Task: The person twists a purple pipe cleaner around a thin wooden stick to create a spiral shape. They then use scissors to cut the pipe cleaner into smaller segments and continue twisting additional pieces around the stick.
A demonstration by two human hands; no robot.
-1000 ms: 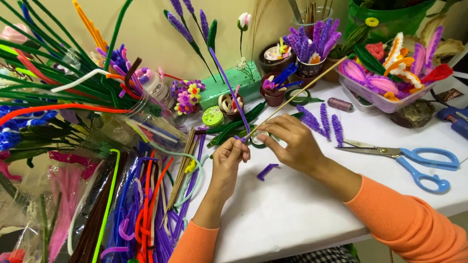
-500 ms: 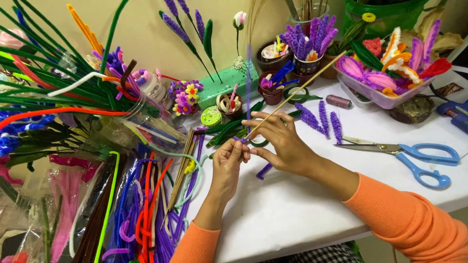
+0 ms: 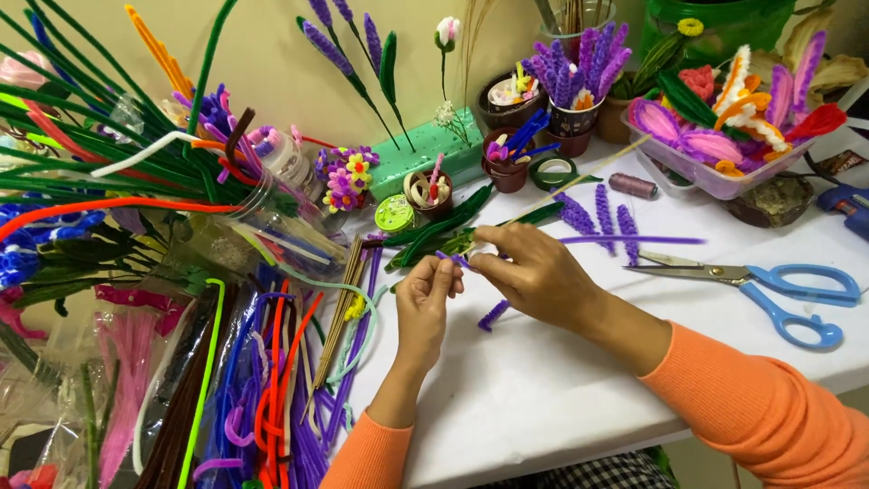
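My left hand (image 3: 425, 299) pinches the end of a purple pipe cleaner (image 3: 634, 240) against a thin wooden stick (image 3: 579, 181). My right hand (image 3: 534, 272) grips the same pipe cleaner and stick just to the right; the pipe cleaner's free length runs out level to the right. A short purple pipe cleaner piece (image 3: 493, 314) lies on the white table (image 3: 543, 398) under my right hand. Finished purple spikes (image 3: 597, 213) and green leaf shapes (image 3: 453, 222) lie just beyond my hands.
Blue-handled scissors (image 3: 769, 285) lie to the right. A heap of coloured pipe cleaners (image 3: 262, 389) fills the left. Small pots (image 3: 507, 167), a green tape roll (image 3: 554, 172), a thread spool (image 3: 632, 186), a green foam block (image 3: 425, 163) and a clear tray (image 3: 715, 177) of craft flowers stand behind.
The purple pipe cleaner's free end has swung down from pointing up and away to lying level toward the right. Both hands stay together on the stick.
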